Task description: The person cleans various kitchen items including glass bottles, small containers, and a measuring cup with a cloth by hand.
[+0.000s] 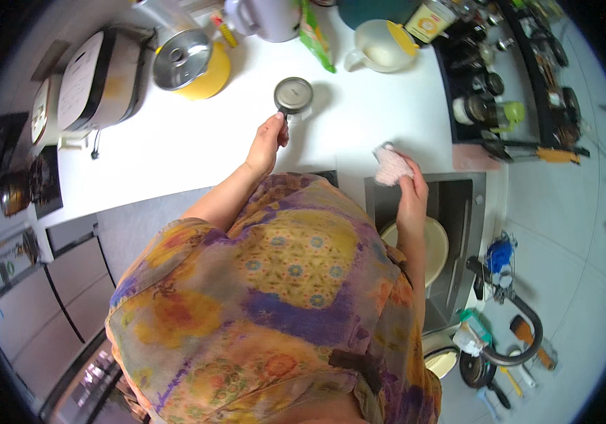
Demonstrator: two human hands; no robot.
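Observation:
My left hand (269, 139) grips the short dark handle of a small round object (293, 94) with a grey, metallic-looking top and a dark rim. It is over the white countertop (186, 143); whether it touches the surface I cannot tell. Between the fingers and thumb of my right hand (414, 193) is a bunched pale pink cloth (393, 167). That hand is at the counter's edge near the sink (454, 212). Behind my right forearm, a cream basin (437, 249) sits in the sink, partly hidden.
A yellow pot with a metal lid (205, 71) and a rice cooker (104, 79) stand at the left. A lilac jug (271, 18), a green packet (318, 40) and a translucent measuring jug (385, 50) are at the back. A black rack (493, 140) holds bottles at the right, beyond a curved faucet (533, 323).

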